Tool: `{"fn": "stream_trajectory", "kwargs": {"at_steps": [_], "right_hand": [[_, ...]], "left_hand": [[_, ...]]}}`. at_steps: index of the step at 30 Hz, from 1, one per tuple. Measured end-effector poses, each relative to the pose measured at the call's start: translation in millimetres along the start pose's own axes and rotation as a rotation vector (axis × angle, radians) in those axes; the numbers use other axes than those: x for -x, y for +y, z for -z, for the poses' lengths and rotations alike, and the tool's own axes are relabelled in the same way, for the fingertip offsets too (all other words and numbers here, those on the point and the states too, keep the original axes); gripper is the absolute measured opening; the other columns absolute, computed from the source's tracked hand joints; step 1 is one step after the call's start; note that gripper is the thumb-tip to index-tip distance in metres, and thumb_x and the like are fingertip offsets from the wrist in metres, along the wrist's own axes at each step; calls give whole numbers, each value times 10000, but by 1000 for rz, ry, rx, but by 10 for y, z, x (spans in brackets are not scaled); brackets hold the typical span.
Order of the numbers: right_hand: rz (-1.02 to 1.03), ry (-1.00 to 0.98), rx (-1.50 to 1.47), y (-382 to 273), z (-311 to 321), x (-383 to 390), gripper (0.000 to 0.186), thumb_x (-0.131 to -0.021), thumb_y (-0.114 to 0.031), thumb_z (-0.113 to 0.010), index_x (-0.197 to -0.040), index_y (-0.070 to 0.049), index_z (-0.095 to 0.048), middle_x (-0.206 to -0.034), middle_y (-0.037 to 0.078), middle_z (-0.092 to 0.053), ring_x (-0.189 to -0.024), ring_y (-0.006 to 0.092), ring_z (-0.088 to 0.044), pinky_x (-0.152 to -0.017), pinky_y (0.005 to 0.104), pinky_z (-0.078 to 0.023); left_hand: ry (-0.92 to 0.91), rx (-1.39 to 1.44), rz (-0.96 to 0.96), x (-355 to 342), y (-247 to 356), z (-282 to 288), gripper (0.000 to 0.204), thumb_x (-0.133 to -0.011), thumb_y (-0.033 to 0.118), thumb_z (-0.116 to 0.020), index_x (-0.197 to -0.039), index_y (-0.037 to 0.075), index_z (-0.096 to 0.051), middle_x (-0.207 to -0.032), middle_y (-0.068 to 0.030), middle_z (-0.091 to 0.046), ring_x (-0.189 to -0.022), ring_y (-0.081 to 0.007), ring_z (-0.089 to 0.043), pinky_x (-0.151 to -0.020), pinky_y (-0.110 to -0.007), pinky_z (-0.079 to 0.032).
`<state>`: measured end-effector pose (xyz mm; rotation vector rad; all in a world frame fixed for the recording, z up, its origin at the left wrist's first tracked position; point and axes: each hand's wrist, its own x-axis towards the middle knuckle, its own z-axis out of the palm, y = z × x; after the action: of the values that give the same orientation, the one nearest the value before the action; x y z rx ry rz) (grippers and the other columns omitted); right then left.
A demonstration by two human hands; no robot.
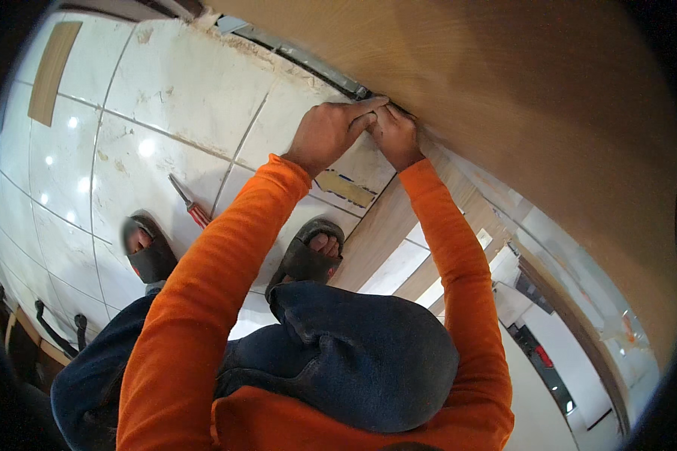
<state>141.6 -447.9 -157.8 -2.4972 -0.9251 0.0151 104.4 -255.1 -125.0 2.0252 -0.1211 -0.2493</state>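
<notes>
Both my hands meet at the lower edge of a large brown wooden panel [504, 90], where a dark metal strip [316, 68] runs. My left hand [327, 134] has its index finger stretched along the edge and its thumb near the right hand's fingers. Right beside it, my right hand [397, 137] has its fingers curled in at the panel's edge. Both hands look closed, but whatever is between the fingertips is hidden or too small to make out. On the tiles left of my left forearm lies a screwdriver [191, 204] with a red handle.
White floor tiles [180, 83] carry dust and crumbs along the panel. A wooden strip [55, 73] lies at the far left. Near my right foot is a torn yellowish patch [346, 188]. Wood-look planks [380, 233] lie under my right arm. Dark curved handles [56, 331] show at lower left.
</notes>
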Motion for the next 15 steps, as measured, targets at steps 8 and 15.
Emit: {"fn": "stream_trajectory", "kwargs": {"at_steps": [8,15], "right_hand": [[-122,-152,53,-296,106,-144,206,-868,-120,-688,-1044,-38,-621,-983,183,-677,-904,374,-688,-776,438,-567],[-179,-187,18,-284,235,-96,169,-949,-98,-607,-1107,-38,-604,-988,205,-672,-928,394,-669,-777,463,-549]], "left_hand": [[168,247,120,158,-161,-131,336,-960,285,-632,-1266,146,-646,-949,-188,-721,-860,-375,-692,-767,-446,-557],[57,126,282,382,-91,72,265,-972,272,-607,-1163,96,-662,-864,-183,-706,-776,-346,-693,-703,-436,-536]]}}
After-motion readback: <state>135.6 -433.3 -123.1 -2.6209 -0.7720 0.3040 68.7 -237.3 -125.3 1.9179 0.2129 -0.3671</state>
